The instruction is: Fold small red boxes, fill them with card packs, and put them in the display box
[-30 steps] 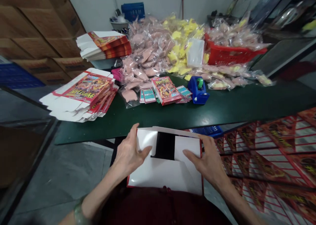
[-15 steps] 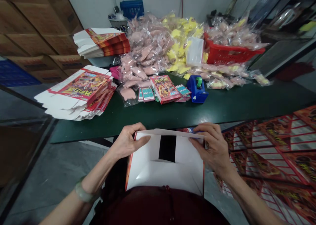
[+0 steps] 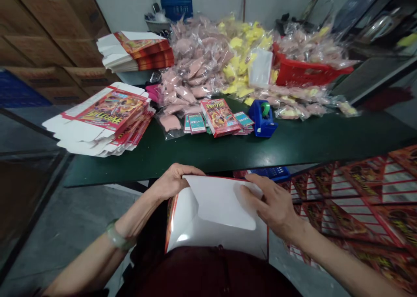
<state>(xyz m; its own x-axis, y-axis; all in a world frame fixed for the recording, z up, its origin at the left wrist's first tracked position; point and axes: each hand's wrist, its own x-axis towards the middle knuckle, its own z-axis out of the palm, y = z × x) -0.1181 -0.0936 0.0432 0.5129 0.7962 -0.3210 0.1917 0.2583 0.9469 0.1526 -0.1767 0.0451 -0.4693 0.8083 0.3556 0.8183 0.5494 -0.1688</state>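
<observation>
I hold a cardboard box with white inner flaps and red printed sides against my lap, below the table's near edge. My left hand is curled round the box's top left corner. My right hand lies with fingers spread on the large white flap, which is folded down over the opening. On the green table beyond lie a finished red printed box and small teal cards.
Flat red-and-white box blanks are stacked at the table's left, another stack behind. Bagged pink and yellow items are piled at the back beside a red basket. A blue tape dispenser stands mid-table. Red printed boxes fill the right.
The large white flap has come down over the opening, hiding the dark gap seen before. My right hand moved from the box's top edge onto the flap.
</observation>
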